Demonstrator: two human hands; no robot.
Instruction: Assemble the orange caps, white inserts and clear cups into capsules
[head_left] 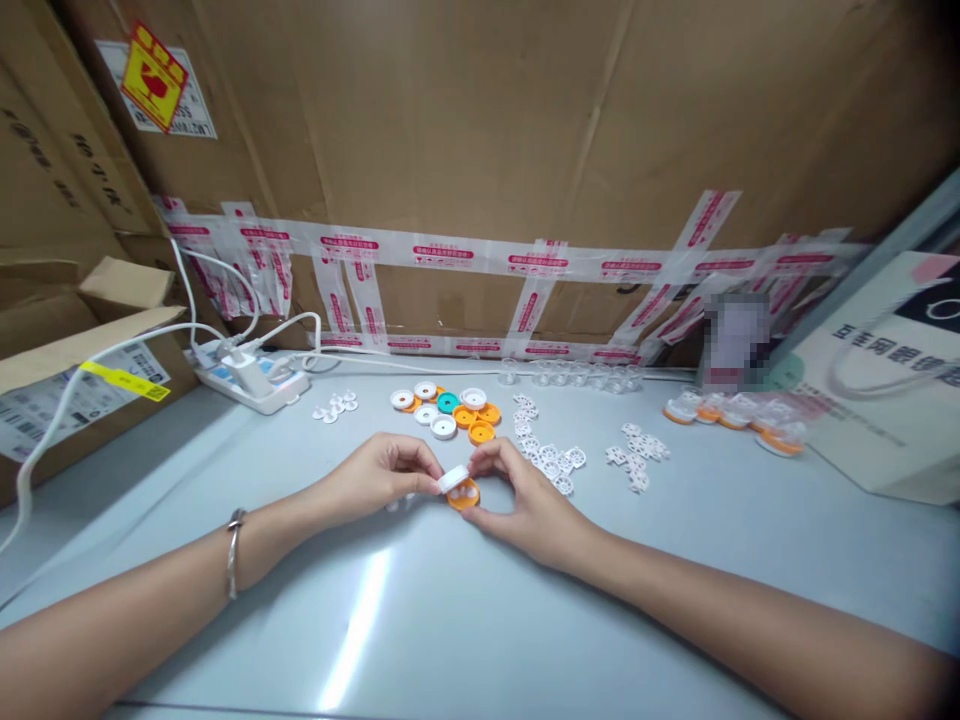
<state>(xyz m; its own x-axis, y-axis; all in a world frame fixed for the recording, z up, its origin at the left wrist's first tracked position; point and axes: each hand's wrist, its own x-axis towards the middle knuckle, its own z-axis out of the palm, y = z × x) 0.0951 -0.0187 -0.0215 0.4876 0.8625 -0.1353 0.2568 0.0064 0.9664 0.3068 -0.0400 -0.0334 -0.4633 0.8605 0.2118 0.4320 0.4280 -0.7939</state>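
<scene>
My left hand [386, 472] pinches a round white cap [452, 478] at its edge, tilted over an orange round cup [466, 505]. Small white pieces show inside the cup. Thumb and fingers of my right hand [529, 505] close around the orange cup's right side. Beneath my left fingers lie small clear or white bits [400, 503], partly hidden. Just beyond both hands is a group of round caps, several white ones [443, 427], several orange ones [481, 432] and a teal one [448, 402]. White spoked discs [550, 460] are spread beside my right hand.
Small white pegs [335, 406] lie near a power strip [255, 385] with cables. Clear cups [589, 376] line the back. More white lattice parts [637, 455] and assembled orange-and-white pieces [735, 420] are to the right. Cardboard boxes [450, 130] wall the table.
</scene>
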